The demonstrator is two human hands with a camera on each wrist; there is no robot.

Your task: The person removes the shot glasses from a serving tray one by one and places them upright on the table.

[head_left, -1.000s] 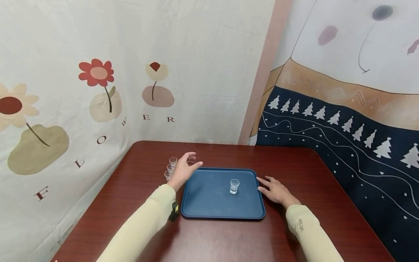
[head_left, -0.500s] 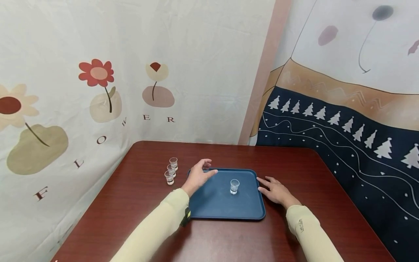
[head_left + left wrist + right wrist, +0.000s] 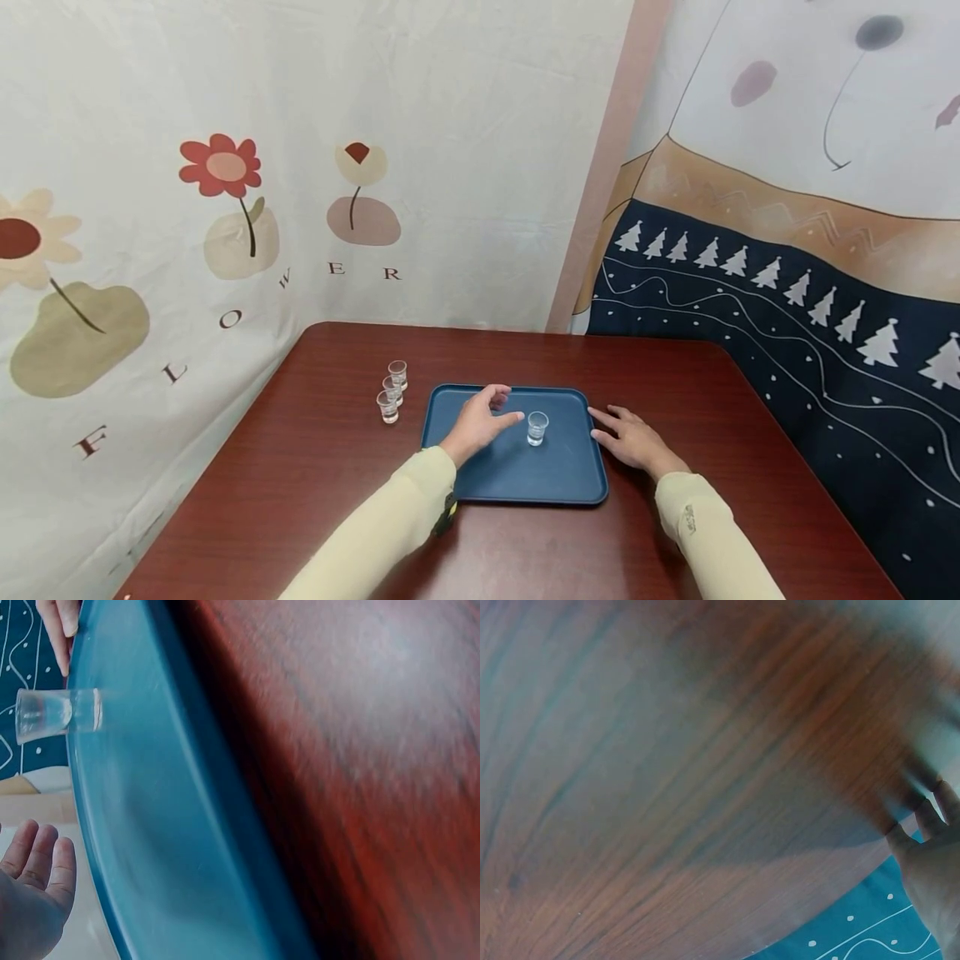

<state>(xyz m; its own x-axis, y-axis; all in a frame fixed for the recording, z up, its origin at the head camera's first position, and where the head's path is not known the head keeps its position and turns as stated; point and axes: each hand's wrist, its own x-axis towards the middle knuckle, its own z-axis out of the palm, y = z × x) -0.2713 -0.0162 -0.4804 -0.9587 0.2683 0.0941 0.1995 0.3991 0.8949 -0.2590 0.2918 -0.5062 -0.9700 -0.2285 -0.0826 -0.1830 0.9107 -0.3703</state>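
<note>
A small clear shot glass [image 3: 537,428] stands upright on the right half of a blue tray [image 3: 517,487]. Above the tray, just left of that glass, my left hand [image 3: 482,423] is held with thumb and fingers spread apart and nothing between them. In the left wrist view the same shot glass [image 3: 56,714] appears apart from the left hand [image 3: 34,892]. My right hand [image 3: 633,437] lies by the tray's right edge, fingers extended, fingertips at or near the rim. In the right wrist view the right hand [image 3: 934,859] shows at the edge, holding nothing visible.
Three more shot glasses [image 3: 387,407] stand in a close row on the brown table [image 3: 315,442], left of the tray. A pale printed curtain [image 3: 480,167] hangs behind the table. A dark blue printed cloth [image 3: 750,333] hangs along the right.
My left hand has moved right, from beside the three glasses to over the tray near the single glass. My right hand, the tray and the glasses stay in place.
</note>
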